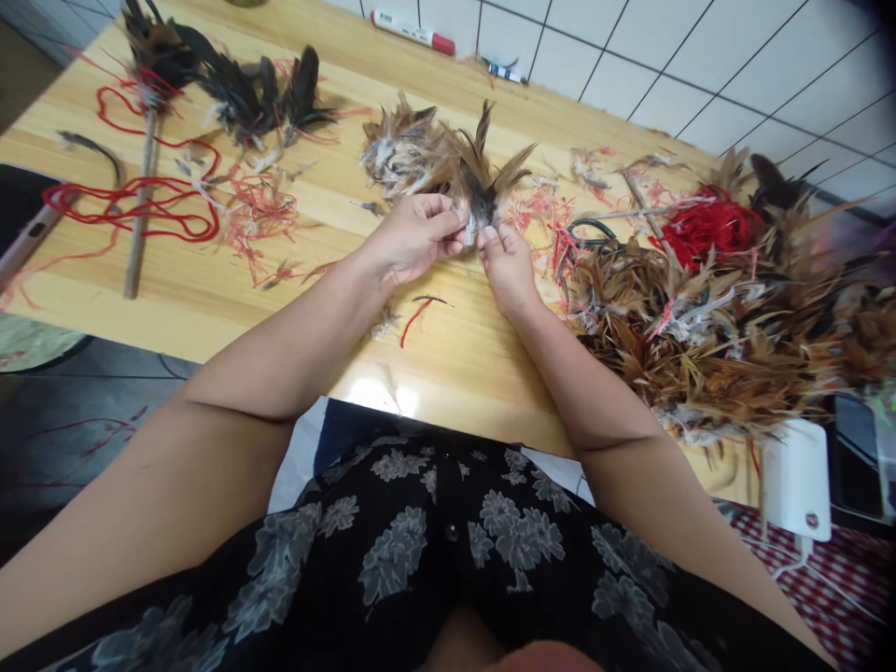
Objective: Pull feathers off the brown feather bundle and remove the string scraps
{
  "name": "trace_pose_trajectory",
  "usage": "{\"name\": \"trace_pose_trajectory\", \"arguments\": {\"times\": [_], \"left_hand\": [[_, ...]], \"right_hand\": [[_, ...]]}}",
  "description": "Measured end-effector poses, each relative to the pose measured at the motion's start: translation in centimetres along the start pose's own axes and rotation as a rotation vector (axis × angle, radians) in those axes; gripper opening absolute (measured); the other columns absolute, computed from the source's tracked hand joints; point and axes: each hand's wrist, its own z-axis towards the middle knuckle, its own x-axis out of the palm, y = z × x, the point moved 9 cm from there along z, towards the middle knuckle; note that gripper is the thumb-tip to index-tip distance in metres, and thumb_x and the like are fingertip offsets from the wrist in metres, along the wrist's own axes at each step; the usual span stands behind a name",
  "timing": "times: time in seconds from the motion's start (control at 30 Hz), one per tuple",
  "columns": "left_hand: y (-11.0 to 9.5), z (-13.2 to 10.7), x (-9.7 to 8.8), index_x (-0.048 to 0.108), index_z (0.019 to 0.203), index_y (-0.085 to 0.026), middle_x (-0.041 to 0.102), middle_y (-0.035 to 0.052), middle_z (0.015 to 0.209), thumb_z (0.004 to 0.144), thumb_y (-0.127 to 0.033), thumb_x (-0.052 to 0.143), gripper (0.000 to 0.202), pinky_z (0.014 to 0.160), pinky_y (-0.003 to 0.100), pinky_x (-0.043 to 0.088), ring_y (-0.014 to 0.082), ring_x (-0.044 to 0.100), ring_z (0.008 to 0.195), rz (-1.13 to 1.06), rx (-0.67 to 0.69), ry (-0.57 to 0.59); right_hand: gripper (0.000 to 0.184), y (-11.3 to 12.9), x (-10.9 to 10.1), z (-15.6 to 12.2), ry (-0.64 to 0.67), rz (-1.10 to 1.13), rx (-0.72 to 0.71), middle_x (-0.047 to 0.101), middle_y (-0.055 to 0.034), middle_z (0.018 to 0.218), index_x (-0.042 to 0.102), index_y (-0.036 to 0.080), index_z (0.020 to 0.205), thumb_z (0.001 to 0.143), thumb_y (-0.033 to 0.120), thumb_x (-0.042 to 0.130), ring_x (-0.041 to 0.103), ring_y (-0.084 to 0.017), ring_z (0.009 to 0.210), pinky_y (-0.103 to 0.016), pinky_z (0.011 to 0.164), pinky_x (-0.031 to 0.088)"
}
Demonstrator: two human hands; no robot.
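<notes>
Feather bundle [483, 182] is pinched at its base by both the left hand [413, 238] and right hand [505, 266]; keeping those quills lined up tight probably matters most.

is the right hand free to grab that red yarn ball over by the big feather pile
Probably not right now: the right hand and left hand both pinch a small feather bundle. The red yarn lies uncovered to its right.

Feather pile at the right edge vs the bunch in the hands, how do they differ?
The feather pile is big, loose, mostly rusty brown, lying on the table. The small bunch is darker, gathered, fanning upward, pinched by left hand and right hand. Both are feathers.
</notes>
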Motion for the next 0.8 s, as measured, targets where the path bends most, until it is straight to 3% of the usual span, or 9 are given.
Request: {"name": "trace_pose_trajectory", "arguments": {"times": [0.1, 0.23, 0.33, 0.63, 0.8], "left_hand": [[0.1, -0.1, 0.9, 0.051, 0.084, -0.022, 0.069, -0.0001, 0.081, 0.107, -0.033, 0.084, 0.042, 0.083, 0.028, 0.064, 0.0131, 0.073, 0.080, -0.133, 0.019, 0.016], [0.2, -0.3, 1.6, 0.052, 0.079, -0.019, 0.065, -0.0037, 0.073, 0.101, -0.005, 0.083, 0.041, 0.068, 0.019, 0.055, 0.0079, 0.066, 0.066, -0.399, -0.024, -0.008], [0.5, -0.3, 1.8, 0.057, 0.076, -0.018, 0.066, -0.0027, 0.069, 0.097, 0.006, 0.081, 0.040, 0.062, 0.018, 0.050, 0.0085, 0.066, 0.062, -0.470, -0.080, -0.022], [0.4, -0.7, 1.6, 0.062, 0.070, -0.015, 0.067, -0.0007, 0.064, 0.091, 0.002, 0.091, 0.039, 0.058, 0.019, 0.047, 0.0087, 0.061, 0.055, -0.398, -0.131, 0.004], [0.3, -0.6, 1.5, 0.065, 0.071, -0.014, 0.071, 0.0016, 0.068, 0.094, 0.006, 0.081, 0.034, 0.058, 0.019, 0.046, 0.0077, 0.062, 0.056, -0.413, -0.141, 0.035]], "right_hand": [[0.046, 0.2, -0.8, 0.2, -0.081, -0.114, -0.094, 0.053, 0.0038, 0.078, 0.055, 0.025, 0.082, 0.110, 0.054, 0.076, 0.054, -0.014, 0.079, -0.026, 0.076, 0.049], [0.044, -0.7, -0.7, 1.1, -0.039, -0.209, -0.143, 0.057, 0.0036, 0.079, 0.057, 0.025, 0.084, 0.112, 0.055, 0.071, 0.056, -0.015, 0.080, -0.030, 0.082, 0.051], [0.046, -1.3, -0.7, 1.6, -0.011, -0.261, -0.176, 0.057, 0.0036, 0.078, 0.057, 0.025, 0.083, 0.112, 0.057, 0.070, 0.057, -0.015, 0.079, -0.031, 0.085, 0.051], [0.050, -1.4, -0.8, 1.5, -0.015, -0.304, -0.225, 0.056, 0.0026, 0.079, 0.059, 0.024, 0.084, 0.116, 0.062, 0.060, 0.059, -0.016, 0.082, -0.034, 0.089, 0.056], [0.052, -1.5, -1.1, 1.7, -0.028, -0.359, -0.261, 0.058, 0.0018, 0.082, 0.060, 0.024, 0.086, 0.115, 0.067, 0.057, 0.060, -0.017, 0.083, -0.037, 0.093, 0.059]]}}
